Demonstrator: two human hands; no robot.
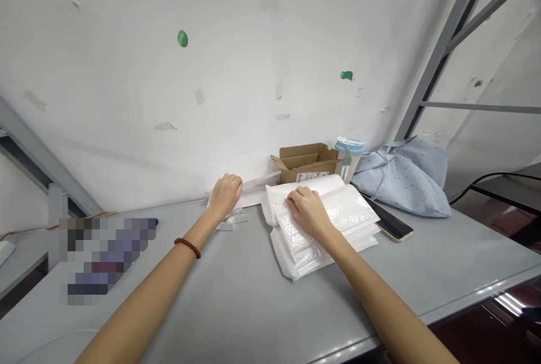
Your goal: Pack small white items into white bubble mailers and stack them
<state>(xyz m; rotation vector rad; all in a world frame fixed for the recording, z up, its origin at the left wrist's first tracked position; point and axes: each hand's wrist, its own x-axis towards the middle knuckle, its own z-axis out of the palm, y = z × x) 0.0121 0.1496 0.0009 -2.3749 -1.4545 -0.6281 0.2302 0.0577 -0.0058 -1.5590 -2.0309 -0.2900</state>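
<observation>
A stack of white bubble mailers lies on the grey table, right of the middle. My right hand rests on top of the stack's left part, fingers curled at the top mailer's edge. My left hand reaches to the far edge of the table by the wall, fingers closed around small white pieces and a flat white sheet. A red bead bracelet sits on my left wrist.
An open cardboard box stands against the wall behind the mailers, with a lidded cup beside it. A phone lies right of the stack, then a light blue cloth bag. A grey metal frame rises at right.
</observation>
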